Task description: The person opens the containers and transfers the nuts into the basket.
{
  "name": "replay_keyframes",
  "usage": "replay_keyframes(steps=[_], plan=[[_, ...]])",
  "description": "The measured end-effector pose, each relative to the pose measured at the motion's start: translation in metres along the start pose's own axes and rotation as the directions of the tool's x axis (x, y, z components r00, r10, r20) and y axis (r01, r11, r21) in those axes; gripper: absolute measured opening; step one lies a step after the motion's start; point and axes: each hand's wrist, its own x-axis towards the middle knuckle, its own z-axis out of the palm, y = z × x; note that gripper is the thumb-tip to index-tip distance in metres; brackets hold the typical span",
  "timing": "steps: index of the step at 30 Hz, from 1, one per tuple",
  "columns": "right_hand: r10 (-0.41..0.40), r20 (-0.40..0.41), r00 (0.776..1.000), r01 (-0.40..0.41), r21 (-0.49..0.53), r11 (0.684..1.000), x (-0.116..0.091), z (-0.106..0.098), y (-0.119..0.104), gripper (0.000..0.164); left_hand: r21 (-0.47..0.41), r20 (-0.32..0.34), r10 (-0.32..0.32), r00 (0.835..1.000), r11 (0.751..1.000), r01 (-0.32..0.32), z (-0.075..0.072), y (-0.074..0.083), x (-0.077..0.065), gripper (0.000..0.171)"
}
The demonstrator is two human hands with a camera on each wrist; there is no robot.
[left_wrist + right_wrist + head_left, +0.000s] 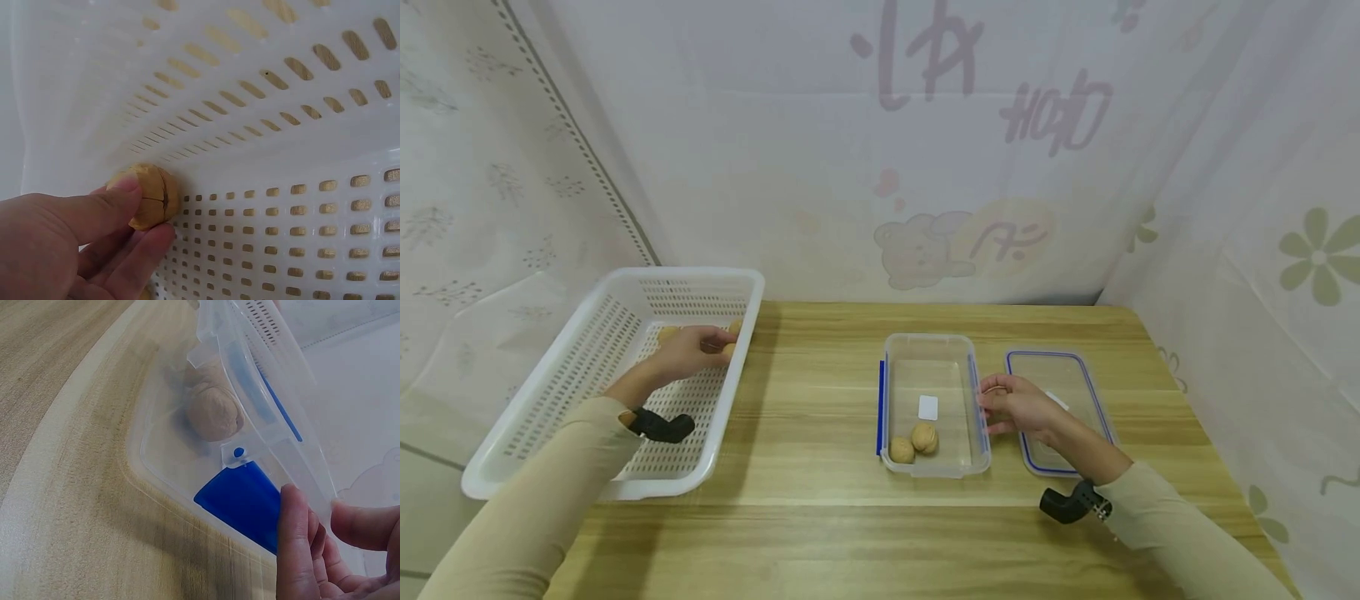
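My left hand [688,354] reaches into the white slotted basket [730,417]. Its thumb and fingers pinch a walnut [153,197] close to the basket's side wall. Two more walnuts lie in the basket, one being this walnut [667,334] behind the hand. At the right side of a clear plastic container [936,371], my right hand [1018,404] holds the wall near the rim between thumb and fingers. The container stands open, with one walnut [925,437] and another walnut [902,450] in its front left corner. A blue latch [244,503] hangs beside my right fingers.
A clear lid with a blue seal [1056,367] lies on the wooden table [820,533] right of the container, partly under my right hand. A white label [928,407] shows in the container. Behind the table hangs a printed curtain [790,167].
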Motion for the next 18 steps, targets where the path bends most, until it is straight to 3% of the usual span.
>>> replay_keyframes(steps=[6,18], plan=[[-0.003,0.000,1.000,0.003,0.001,1.000,-0.0004,-0.0001,0.0002,0.023,0.027,-0.036,-0.025,0.999,0.999,0.026,0.0042,0.0011,0.0028,0.041],[0.000,-0.003,1.000,0.000,0.003,1.000,0.0000,-0.0009,0.0002,0.022,-0.016,-0.008,-0.045,0.999,0.999,0.045,0.0004,0.0081,-0.0001,0.045]])
